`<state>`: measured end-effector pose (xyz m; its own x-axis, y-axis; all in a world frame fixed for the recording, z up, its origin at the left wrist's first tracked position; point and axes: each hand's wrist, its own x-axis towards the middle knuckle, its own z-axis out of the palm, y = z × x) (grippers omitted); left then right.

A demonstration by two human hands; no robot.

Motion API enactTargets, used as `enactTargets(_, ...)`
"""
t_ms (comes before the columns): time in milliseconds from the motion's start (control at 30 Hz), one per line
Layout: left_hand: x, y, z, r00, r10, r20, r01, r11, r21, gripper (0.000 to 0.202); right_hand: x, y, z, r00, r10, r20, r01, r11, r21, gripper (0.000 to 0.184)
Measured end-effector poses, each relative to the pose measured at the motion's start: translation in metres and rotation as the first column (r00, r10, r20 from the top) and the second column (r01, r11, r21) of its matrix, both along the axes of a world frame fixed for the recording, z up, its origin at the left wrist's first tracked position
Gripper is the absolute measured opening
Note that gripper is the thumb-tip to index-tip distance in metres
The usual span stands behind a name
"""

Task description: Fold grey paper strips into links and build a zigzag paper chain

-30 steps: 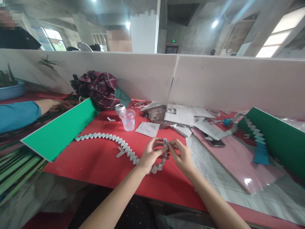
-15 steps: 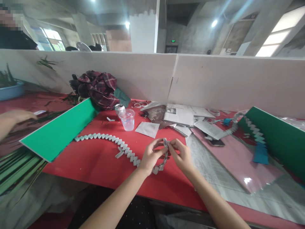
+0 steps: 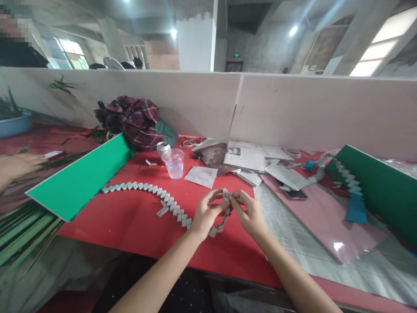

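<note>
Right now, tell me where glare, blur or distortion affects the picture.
Head view: streaks flare near the ceiling lamp; the window at right is washed out; a bright glint sits on the pink board; the co-worker's hand at far left looks smeared; the chain is soft in detail where the left hand and right hand pinch it.
</note>
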<state>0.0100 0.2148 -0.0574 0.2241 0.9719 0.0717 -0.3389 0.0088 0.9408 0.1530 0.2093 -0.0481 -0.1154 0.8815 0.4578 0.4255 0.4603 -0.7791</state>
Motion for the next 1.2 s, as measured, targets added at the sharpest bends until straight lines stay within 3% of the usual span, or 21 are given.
enactTargets(433,0.0004,-0.0013,0.005,0.998,-0.009,0.059,0.013,0.997,-0.08,0.041,-0.0001,0.0018,-0.0019,1.0,-0.004,0.007,0.004,1.0,-0.011,0.019)
enactTargets(1200,0.0013,-0.0033,0.0047,0.999,0.003,0.047,-0.001,0.999,-0.052,0.037,0.0004,0.0014,-0.006,0.998,-0.033,0.054,0.03,0.998,0.052,0.016)
